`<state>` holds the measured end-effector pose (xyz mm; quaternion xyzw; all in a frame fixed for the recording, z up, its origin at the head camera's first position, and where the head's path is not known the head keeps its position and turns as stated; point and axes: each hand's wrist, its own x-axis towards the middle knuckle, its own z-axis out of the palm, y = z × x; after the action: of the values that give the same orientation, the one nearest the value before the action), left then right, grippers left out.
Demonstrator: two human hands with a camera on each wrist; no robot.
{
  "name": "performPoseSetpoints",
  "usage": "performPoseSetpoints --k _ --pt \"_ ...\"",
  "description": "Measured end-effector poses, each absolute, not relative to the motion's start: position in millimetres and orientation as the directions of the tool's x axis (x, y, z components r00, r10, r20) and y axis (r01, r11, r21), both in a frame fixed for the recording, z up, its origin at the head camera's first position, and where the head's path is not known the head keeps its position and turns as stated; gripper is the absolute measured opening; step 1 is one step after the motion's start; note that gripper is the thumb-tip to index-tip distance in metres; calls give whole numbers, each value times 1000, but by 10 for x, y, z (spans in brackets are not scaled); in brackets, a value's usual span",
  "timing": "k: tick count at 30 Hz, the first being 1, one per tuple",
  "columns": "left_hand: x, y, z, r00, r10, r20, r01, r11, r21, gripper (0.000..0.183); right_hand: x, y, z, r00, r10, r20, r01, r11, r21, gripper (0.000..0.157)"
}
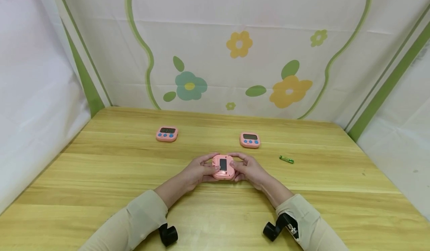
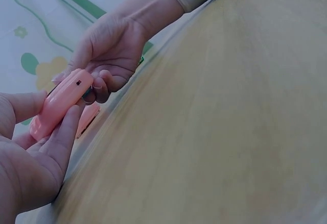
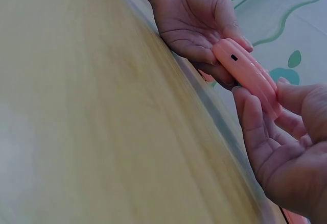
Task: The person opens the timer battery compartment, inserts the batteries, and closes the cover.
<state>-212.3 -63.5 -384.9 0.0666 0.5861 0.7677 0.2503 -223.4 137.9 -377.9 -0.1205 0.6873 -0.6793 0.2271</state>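
Between the two hands is a pink digital timer (image 1: 223, 165), its back facing up with a dark rectangle in the middle. My left hand (image 1: 196, 172) grips its left side, thumb on the back and fingers beneath. On the opposite side my right hand (image 1: 251, 171) holds it the same way, thumb pressing near the dark rectangle. Both wrist views show the timer's rounded edge with a small dark slot, and the hands at either end. It is held tilted; its buttons and screen are turned away.
Two more pink timers lie face up farther back: one timer (image 1: 167, 134) at left, another timer (image 1: 250, 140) at right, each with blue buttons. A small green battery (image 1: 286, 159) lies right of my right hand. A flowered curtain (image 1: 215, 57) borders the wooden table (image 1: 215, 221).
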Motion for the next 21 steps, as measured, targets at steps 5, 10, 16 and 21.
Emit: performPoseSetpoints --k 5,10,16,21 --pt "-2122 -637 -3854 -868 460 -184 -305 -202 931 54 -2232 1378 -3772 -877 -460 -139 127 57 -990 44" --pt "-2123 -641 -3847 -869 460 -181 -306 -214 927 56 -2242 1379 -3788 -880 -452 -145 139 46 -989 45" --pt "-2114 -641 -3835 -874 449 -183 -307 -219 926 57 -2241 1382 -3788 -873 -472 -127 146 -3 -989 51" --pt "-2107 -640 -3833 -882 437 -176 -300 -234 925 56 -2233 1379 -3775 -857 -503 -114 146 -24 -989 59"
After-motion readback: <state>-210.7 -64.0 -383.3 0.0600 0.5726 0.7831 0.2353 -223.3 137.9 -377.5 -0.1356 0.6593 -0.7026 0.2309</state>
